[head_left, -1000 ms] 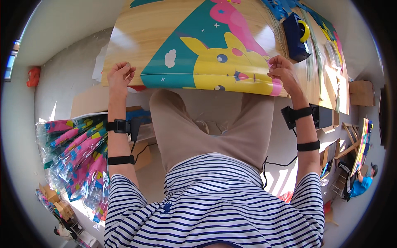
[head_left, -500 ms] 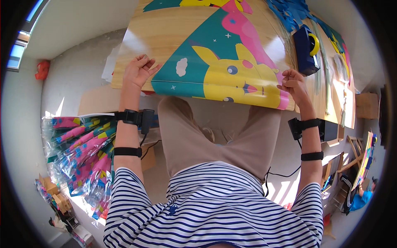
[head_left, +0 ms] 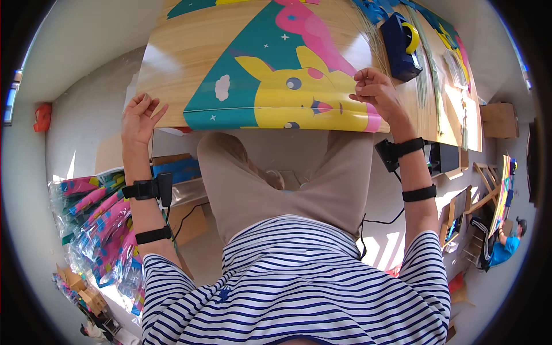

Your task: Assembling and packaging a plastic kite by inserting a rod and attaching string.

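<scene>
A colourful plastic sheet (head_left: 270, 86), teal with a yellow cartoon creature and a pink shape, lies flat on the wooden table (head_left: 184, 52) and reaches its near edge. My left hand (head_left: 140, 118) is at the table's near edge, left of the sheet and apart from it, fingers spread and holding nothing. My right hand (head_left: 376, 92) rests on the sheet's near right corner, its fingers curled and pinching the sheet by the pink edge.
A blue tape dispenser (head_left: 401, 46) with a yellow roll stands just beyond my right hand, beside several thin sticks (head_left: 425, 75). Bagged colourful sheets (head_left: 95, 224) are piled on the floor at my left, next to a cardboard box (head_left: 187, 221). A person in blue (head_left: 506, 244) sits at the far right.
My left hand has let go of the sheet's near left edge and moved left, now open. My right hand has shifted from the near edge up onto the sheet's right corner.
</scene>
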`<state>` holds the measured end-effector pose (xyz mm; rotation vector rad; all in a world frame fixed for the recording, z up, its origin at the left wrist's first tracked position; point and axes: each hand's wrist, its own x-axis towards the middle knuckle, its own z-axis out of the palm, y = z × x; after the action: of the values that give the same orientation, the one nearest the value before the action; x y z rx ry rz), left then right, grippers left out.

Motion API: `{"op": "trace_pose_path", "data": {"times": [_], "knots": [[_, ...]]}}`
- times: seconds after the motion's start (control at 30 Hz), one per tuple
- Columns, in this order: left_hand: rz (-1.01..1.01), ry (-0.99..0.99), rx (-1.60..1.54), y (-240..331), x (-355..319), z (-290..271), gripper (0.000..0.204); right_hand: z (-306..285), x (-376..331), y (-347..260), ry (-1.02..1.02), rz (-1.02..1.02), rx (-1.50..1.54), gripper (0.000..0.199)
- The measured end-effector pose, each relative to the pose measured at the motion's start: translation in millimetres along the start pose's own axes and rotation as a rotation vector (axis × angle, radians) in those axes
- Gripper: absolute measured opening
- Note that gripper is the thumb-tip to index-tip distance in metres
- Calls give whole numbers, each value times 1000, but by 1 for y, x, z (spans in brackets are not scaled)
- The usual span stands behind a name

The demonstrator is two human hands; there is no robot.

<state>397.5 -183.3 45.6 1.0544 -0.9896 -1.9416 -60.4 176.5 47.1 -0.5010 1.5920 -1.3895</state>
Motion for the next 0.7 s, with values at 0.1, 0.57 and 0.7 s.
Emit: {"op": "trace_pose_path", "data": {"times": [0.1, 0.57, 0.7], "knots": [[13, 5, -1, 4, -3, -8, 14, 3, 1, 4, -22, 17, -5, 26], [14, 51, -33, 13, -12, -56, 18, 40, 7, 18, -87, 83, 3, 25], [28, 93, -25, 12, -18, -48, 16, 46, 5, 19, -69, 67, -15, 25]]}}
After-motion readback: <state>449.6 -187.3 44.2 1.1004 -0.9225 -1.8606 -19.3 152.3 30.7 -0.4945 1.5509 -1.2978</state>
